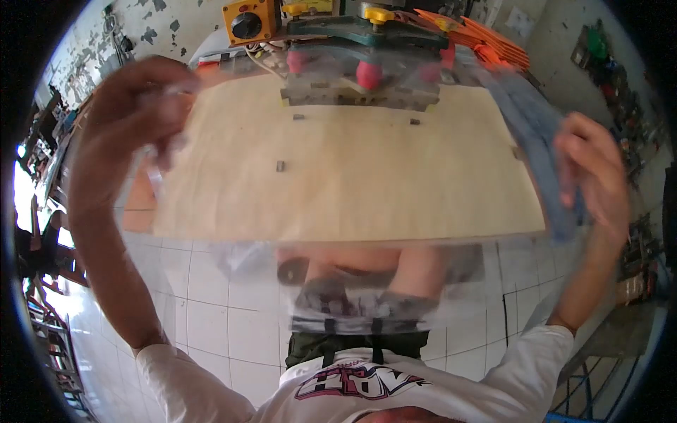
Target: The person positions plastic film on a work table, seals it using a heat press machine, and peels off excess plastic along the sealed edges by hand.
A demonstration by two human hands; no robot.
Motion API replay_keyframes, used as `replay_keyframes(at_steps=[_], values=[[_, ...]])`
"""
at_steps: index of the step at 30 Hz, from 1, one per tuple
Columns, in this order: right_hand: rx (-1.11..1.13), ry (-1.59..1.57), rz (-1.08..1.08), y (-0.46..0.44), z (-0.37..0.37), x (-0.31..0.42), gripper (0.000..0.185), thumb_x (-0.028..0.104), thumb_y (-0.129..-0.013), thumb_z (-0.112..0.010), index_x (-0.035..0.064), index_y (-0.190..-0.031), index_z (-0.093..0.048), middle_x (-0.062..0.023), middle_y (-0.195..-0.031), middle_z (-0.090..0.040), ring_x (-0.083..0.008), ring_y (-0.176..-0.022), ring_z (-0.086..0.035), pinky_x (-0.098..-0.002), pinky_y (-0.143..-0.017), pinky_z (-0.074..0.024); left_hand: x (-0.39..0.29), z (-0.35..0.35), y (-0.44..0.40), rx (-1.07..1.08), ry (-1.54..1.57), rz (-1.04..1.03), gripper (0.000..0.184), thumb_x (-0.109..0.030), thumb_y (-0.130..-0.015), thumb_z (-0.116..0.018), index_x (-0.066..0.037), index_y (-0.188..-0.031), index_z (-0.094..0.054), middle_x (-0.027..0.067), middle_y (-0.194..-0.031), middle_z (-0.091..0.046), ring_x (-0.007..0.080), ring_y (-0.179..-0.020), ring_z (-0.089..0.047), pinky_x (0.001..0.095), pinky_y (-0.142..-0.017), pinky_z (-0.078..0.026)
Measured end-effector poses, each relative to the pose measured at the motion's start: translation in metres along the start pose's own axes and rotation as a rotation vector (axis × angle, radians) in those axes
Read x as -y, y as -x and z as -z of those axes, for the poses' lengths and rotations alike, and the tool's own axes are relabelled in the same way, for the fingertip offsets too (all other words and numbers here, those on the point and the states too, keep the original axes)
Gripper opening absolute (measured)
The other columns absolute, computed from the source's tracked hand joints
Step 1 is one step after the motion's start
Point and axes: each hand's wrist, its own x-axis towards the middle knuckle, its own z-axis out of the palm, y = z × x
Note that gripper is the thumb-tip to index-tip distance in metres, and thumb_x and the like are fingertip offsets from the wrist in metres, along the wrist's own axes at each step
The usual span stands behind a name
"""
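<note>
A clear plastic sheet (240, 264), blurred by motion, stretches between my hands above a tan board (352, 176) and hangs past its front edge. My left hand (144, 109) is raised at the board's left side, fingers curled and smeared, apparently gripping the sheet's edge. On the right, my right hand (592, 166) has its fingers bent inward at the sheet's other side. Beside it runs a blue-grey strip (532, 130), cloth or film; I cannot tell which. Small metal pieces (281, 166) sit on the board.
Behind the board stands a dark green clamp frame (338, 32) with pink knobs (368, 73) and a metal bar (360, 97). A yellow switch box (252, 22) is at back left, orange sheets (486, 42) at back right. Floor tiles (233, 317) show below.
</note>
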Motion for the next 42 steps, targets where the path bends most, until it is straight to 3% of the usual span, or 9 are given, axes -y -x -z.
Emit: replay_keyframes(at_steps=[1,5,10,17,26,29,34,36,42], values=[[0.016,-0.033,-0.048,-0.015,-0.007,-0.015,0.023,0.028,-0.086,-0.060,0.0050,-0.087,-0.057,-0.0024,-0.064,-0.055,-0.0090,-0.055,-0.055,-0.0221,-0.045,-0.0433,0.003,-0.019,-0.007,0.071,0.013,0.189,0.028,-0.018,-0.078,-0.066,-0.003,-0.100,-0.060,0.0029,-0.075,-0.059,0.0086,-0.058,-0.051,0.0224,-0.048,-0.041],[0.233,0.072,-0.267,-0.080,-0.027,-0.093,0.020,0.026,-0.087,-0.060,0.0064,-0.082,-0.059,-0.0020,-0.072,-0.060,-0.0097,-0.062,-0.057,-0.0245,-0.057,-0.0475,0.081,-0.062,-0.042,0.393,0.041,0.372,0.017,-0.011,-0.083,-0.068,-0.003,-0.095,-0.060,0.0058,-0.069,-0.064,0.0105,-0.056,-0.059,0.0234,-0.051,-0.048],[0.372,0.138,-0.424,-0.136,-0.055,-0.179,0.018,0.023,-0.087,-0.064,0.0051,-0.084,-0.064,-0.0015,-0.076,-0.063,-0.0087,-0.066,-0.057,-0.0231,-0.058,-0.0467,0.165,-0.092,-0.068,0.551,0.128,0.450,0.019,-0.010,-0.082,-0.067,-0.001,-0.097,-0.059,0.0087,-0.076,-0.068,0.0117,-0.058,-0.061,0.0250,-0.054,-0.049],[0.292,0.260,-0.407,-0.175,-0.075,-0.222,0.018,0.021,-0.082,-0.071,0.0036,-0.080,-0.066,-0.0003,-0.069,-0.061,-0.0070,-0.059,-0.054,-0.0222,-0.051,-0.0420,0.212,-0.099,-0.103,0.643,-0.242,0.503,0.019,-0.008,-0.079,-0.068,0.003,-0.092,-0.063,0.0090,-0.077,-0.068,0.0134,-0.067,-0.064,0.0262,-0.059,-0.050],[0.223,0.237,-0.375,-0.208,-0.071,-0.251,0.018,0.017,-0.078,-0.074,0.0025,-0.075,-0.064,-0.0003,-0.065,-0.059,-0.0054,-0.056,-0.051,-0.0204,-0.049,-0.0377,0.258,-0.096,-0.138,0.688,-0.016,0.414,0.012,-0.005,-0.076,-0.070,0.001,-0.081,-0.060,0.0069,-0.072,-0.065,0.0137,-0.064,-0.062,0.0262,-0.057,-0.050],[0.199,0.217,-0.330,-0.212,-0.070,-0.259,0.018,0.016,-0.077,-0.075,0.0021,-0.074,-0.063,0.0000,-0.064,-0.058,-0.0047,-0.056,-0.050,-0.0198,-0.050,-0.0375,0.256,-0.101,-0.145,0.653,-0.304,0.466,0.013,-0.007,-0.074,-0.072,0.000,-0.073,-0.061,0.0058,-0.065,-0.062,0.0122,-0.060,-0.060,0.0261,-0.054,-0.049],[0.169,0.282,-0.362,-0.212,-0.074,-0.249,0.020,0.016,-0.077,-0.075,0.0029,-0.072,-0.060,0.0004,-0.065,-0.058,-0.0043,-0.055,-0.050,-0.0201,-0.049,-0.0366,0.262,-0.097,-0.145,0.673,-0.343,0.459,0.010,-0.005,-0.073,-0.072,0.000,-0.075,-0.064,0.0051,-0.066,-0.063,0.0118,-0.061,-0.059,0.0261,-0.055,-0.049],[0.159,0.270,-0.357,-0.211,-0.073,-0.250,0.020,0.016,-0.077,-0.075,0.0032,-0.072,-0.060,0.0006,-0.065,-0.058,-0.0042,-0.055,-0.050,-0.0202,-0.048,-0.0363,0.269,-0.090,-0.143,0.702,-0.386,0.297,0.010,-0.002,-0.071,-0.072,0.001,-0.078,-0.065,0.0053,-0.069,-0.064,0.0114,-0.065,-0.061,0.0257,-0.057,-0.050],[0.160,0.244,-0.320,-0.211,-0.070,-0.255,0.020,0.017,-0.076,-0.075,0.0041,-0.072,-0.060,0.0010,-0.065,-0.058,-0.0040,-0.055,-0.049,-0.0203,-0.049,-0.0355,0.279,-0.085,-0.144,0.653,-0.211,0.474,0.013,0.002,-0.071,-0.070,0.001,-0.082,-0.063,0.0058,-0.071,-0.063,0.0122,-0.067,-0.062,0.0248,-0.060,-0.051]])
